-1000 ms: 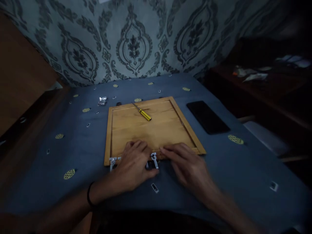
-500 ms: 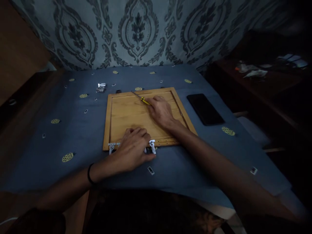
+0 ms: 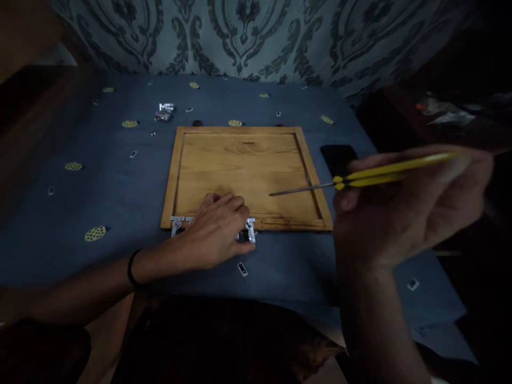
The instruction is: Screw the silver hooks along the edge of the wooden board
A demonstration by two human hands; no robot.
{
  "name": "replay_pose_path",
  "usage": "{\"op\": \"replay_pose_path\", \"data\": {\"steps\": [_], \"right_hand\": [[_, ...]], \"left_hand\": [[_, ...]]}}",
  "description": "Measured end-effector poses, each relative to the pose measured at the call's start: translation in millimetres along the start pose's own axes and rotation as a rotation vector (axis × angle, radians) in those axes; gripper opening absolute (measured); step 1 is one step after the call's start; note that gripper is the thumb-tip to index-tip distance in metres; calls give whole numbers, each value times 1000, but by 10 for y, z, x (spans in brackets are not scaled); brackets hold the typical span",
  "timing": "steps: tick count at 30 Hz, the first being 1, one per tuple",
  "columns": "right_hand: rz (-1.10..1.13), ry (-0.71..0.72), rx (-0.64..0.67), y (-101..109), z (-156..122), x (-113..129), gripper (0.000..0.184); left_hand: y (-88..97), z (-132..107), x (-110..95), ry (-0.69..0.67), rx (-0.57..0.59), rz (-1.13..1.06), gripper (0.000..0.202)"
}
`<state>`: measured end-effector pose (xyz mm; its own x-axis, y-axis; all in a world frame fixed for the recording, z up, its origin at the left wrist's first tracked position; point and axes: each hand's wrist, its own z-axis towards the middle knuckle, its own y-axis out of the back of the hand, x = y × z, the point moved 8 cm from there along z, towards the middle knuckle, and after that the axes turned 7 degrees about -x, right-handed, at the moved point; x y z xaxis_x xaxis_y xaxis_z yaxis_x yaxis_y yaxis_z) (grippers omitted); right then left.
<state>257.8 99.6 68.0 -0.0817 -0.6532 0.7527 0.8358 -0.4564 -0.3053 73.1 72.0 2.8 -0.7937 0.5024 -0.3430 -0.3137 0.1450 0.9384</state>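
Two hands on show around the wooden panel [image 3: 240, 170], our landmark, lying flat on the cloth-covered bench [image 3: 120, 186]! Over the panel's near edge sits the left hand [image 3: 218, 232], black band [image 3: 134, 266] at the wrist, fingers bent, thumb right up against the metal hinge [image 3: 250, 230] on that edge. Is that grip closed around the hinge? Cannot tell; the knuckles hide it.

Out to the panel's right, lifted above the bench, the right hand [image 3: 404, 208] has its grip wrapped round a yellow-handled screwdriver [image 3: 384, 169]! Its shaft points left, the tip hanging above the panel's right half. Small dark holes dot the near rail, just right of that thumbed hinge.

At the panel's near left corner, another hinge [image 3: 176, 225], with a small metal plate [image 3: 189, 219] just beside it. Beyond the far left corner, a cluster of loose hinges [image 3: 164, 112] glints on the cloth. And to the panel's right, partly behind the right hand, a black phone-like slab [image 3: 338, 157]!
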Motion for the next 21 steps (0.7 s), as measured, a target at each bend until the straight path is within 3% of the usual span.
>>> {"op": "replay_pose_path", "data": {"steps": [6,12,21], "right_hand": [[-45,23,-77,143,-288,19,22],[-128,-13,84,62,-390,44,23],[-87,-26,165,28,-480,-24,23]], "left_hand": [[-3,10,3,4,8,7,34],[-21,15,6,18,23,24,35],[-11,9,-5,11,28,22,34]]}}
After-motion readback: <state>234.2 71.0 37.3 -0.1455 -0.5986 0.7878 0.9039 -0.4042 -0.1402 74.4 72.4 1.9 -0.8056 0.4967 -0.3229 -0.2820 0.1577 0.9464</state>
